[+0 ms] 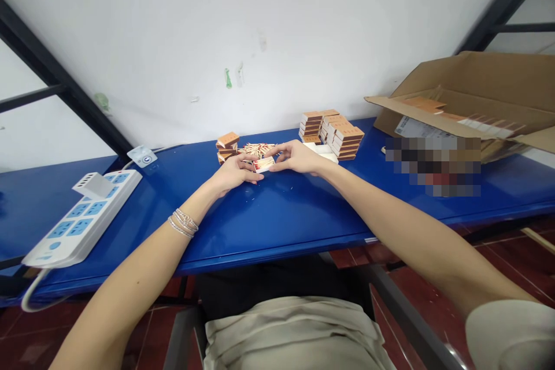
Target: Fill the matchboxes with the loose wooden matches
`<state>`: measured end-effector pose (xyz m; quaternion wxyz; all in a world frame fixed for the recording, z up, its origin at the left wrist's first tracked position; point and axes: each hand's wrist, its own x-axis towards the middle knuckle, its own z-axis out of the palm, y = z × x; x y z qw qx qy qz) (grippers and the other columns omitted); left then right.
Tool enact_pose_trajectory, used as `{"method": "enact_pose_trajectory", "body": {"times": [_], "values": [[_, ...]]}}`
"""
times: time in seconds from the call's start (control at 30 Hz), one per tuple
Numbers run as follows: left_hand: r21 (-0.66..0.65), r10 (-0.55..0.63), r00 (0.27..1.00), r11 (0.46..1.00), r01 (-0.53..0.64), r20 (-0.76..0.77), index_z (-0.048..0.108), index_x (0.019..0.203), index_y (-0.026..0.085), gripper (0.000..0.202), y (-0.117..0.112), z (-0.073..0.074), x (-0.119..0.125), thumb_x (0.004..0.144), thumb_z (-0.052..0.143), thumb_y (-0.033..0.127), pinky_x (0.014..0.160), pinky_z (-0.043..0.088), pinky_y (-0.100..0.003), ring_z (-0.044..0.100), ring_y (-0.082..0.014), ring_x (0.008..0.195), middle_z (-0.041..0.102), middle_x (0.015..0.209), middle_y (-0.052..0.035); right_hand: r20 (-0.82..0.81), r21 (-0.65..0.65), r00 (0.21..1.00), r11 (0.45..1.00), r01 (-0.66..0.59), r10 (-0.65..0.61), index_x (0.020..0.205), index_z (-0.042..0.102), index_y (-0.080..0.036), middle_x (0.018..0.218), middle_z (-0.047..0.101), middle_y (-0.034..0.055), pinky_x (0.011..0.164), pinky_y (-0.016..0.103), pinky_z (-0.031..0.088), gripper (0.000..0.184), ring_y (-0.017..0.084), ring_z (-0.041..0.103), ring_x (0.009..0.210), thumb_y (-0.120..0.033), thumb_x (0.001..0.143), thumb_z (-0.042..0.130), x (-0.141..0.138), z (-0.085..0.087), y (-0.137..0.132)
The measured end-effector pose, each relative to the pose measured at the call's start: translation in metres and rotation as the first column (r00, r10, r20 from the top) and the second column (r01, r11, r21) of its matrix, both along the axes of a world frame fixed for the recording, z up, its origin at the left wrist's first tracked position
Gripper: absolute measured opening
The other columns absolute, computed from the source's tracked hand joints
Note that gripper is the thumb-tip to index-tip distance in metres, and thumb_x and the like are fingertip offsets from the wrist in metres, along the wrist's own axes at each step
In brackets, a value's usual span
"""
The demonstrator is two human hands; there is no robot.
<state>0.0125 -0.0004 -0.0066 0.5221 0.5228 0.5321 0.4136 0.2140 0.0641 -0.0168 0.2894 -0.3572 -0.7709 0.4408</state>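
Between my two hands is a small white matchbox tray (pixel 264 165) with red-tipped matches lying in it. The fingers of my left hand (pixel 234 175) pinch its left end. At the right end, my right hand (pixel 295 158) grips it with thumb and fingers. Just behind the tray lies a heap of loose matches (pixel 259 150). A short stack of matchboxes (pixel 228 141) stands left of the heap. Larger stacks of matchboxes (pixel 342 134) rise behind and to the right of my right hand, with white pieces (pixel 323 152) partly hidden by that hand.
A white power strip (pixel 87 217) with a plugged-in adapter lies on the left of the blue table (pixel 269 225). On the right an open cardboard box (pixel 433 84) holds more matchbox-coloured items. A blurred-out patch covers something before it. A white wall stands behind.
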Motion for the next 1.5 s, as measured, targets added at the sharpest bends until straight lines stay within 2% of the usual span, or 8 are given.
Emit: {"method": "enact_pose_trajectory", "body": {"times": [0.23, 0.37, 0.5, 0.6, 0.7, 0.93, 1.27, 1.5], "values": [[-0.005, -0.01, 1.0, 1.0, 0.009, -0.027, 0.059, 0.106, 0.008, 0.05, -0.002, 0.003, 0.002, 0.061, 0.078, -0.002, 0.064, 0.055, -0.029, 0.065, -0.0126, 0.061, 0.067, 0.073, -0.0021, 0.013, 0.006, 1.0, 1.0, 0.012, -0.012, 0.11, 0.07, -0.013, 0.064, 0.063, -0.001, 0.056, 0.024, 0.036, 0.056, 0.009, 0.048, 0.055, -0.036, 0.06, 0.081, 0.0, 0.001, -0.002], [0.003, -0.019, 0.999, 1.0, 0.02, -0.048, 0.06, 0.102, 0.008, 0.045, 0.001, 0.001, 0.0, 0.061, 0.079, 0.0, 0.064, 0.054, -0.029, 0.065, -0.0126, 0.062, 0.067, 0.071, -0.002, 0.011, -0.01, 1.0, 1.0, -0.004, 0.004, 0.109, 0.07, -0.012, 0.069, 0.066, 0.0011, 0.06, 0.025, 0.04, 0.056, 0.011, 0.053, 0.06, -0.031, 0.058, 0.081, -0.001, 0.001, -0.002], [-0.002, -0.044, 0.99, 0.999, 0.044, -0.132, 0.065, 0.095, 0.008, 0.041, 0.002, 0.002, -0.005, 0.058, 0.082, 0.005, 0.064, 0.053, -0.03, 0.064, -0.0123, 0.061, 0.069, 0.071, -0.0032, 0.05, -0.006, 0.995, 0.996, -0.09, 0.09, 0.101, 0.071, -0.013, 0.079, 0.069, 0.0025, 0.065, 0.026, 0.044, 0.048, 0.012, 0.058, 0.067, -0.027, 0.057, 0.081, -0.002, -0.001, 0.0], [-0.027, -0.08, 0.976, 0.997, 0.076, -0.203, 0.069, 0.091, 0.009, 0.038, 0.001, 0.006, -0.007, 0.056, 0.083, 0.004, 0.061, 0.051, -0.027, 0.064, -0.0113, 0.059, 0.069, 0.07, -0.0027, 0.156, 0.066, 0.975, 0.983, -0.171, 0.159, 0.092, 0.071, -0.014, 0.091, 0.07, 0.0035, 0.066, 0.026, 0.045, 0.041, 0.011, 0.056, 0.068, -0.027, 0.054, 0.081, -0.003, -0.004, 0.003], [-0.035, -0.08, 0.965, 0.997, 0.073, -0.249, 0.071, 0.093, 0.01, 0.04, 0.0, 0.009, -0.007, 0.055, 0.081, 0.002, 0.059, 0.05, -0.024, 0.064, -0.0106, 0.058, 0.07, 0.069, -0.0014, 0.218, 0.13, 0.965, 0.976, -0.173, 0.142, 0.092, 0.069, -0.015, 0.093, 0.07, 0.0031, 0.063, 0.025, 0.045, 0.042, 0.01, 0.053, 0.064, -0.028, 0.055, 0.081, -0.005, -0.006, 0.004], [-0.001, -0.059, 0.956, 0.998, 0.061, -0.288, 0.073, 0.097, 0.01, 0.042, -0.002, 0.012, -0.005, 0.056, 0.082, 0.006, 0.061, 0.048, -0.024, 0.062, -0.0098, 0.057, 0.069, 0.067, -0.0006, 0.215, 0.174, 0.971, 0.975, -0.14, 0.101, 0.093, 0.069, -0.016, 0.094, 0.07, 0.0026, 0.064, 0.025, 0.045, 0.04, 0.01, 0.055, 0.065, -0.026, 0.056, 0.081, -0.006, -0.011, 0.006], [0.058, -0.098, 0.94, 0.991, 0.123, -0.326, 0.071, 0.1, 0.012, 0.052, 0.006, 0.0, -0.016, 0.05, 0.088, 0.012, 0.064, 0.049, -0.027, 0.062, -0.0093, 0.063, 0.064, 0.083, -0.0027, 0.298, 0.249, 0.954, 0.962, -0.111, 0.033, 0.092, 0.071, -0.017, 0.09, 0.071, 0.0014, 0.063, 0.025, 0.044, 0.038, 0.011, 0.055, 0.064, -0.028, 0.057, 0.08, -0.002, -0.005, 0.004], [0.095, -0.043, 0.96, 0.993, 0.072, -0.277, 0.069, 0.105, 0.012, 0.055, 0.008, 0.001, -0.018, 0.053, 0.086, 0.01, 0.07, 0.051, -0.029, 0.062, -0.0096, 0.067, 0.062, 0.086, -0.0024, 0.365, 0.247, 0.93, 0.959, -0.137, 0.039, 0.096, 0.072, -0.018, 0.092, 0.071, 0.0021, 0.063, 0.025, 0.043, 0.041, 0.012, 0.058, 0.067, -0.03, 0.057, 0.08, 0.003, -0.001, 0.003]]}}
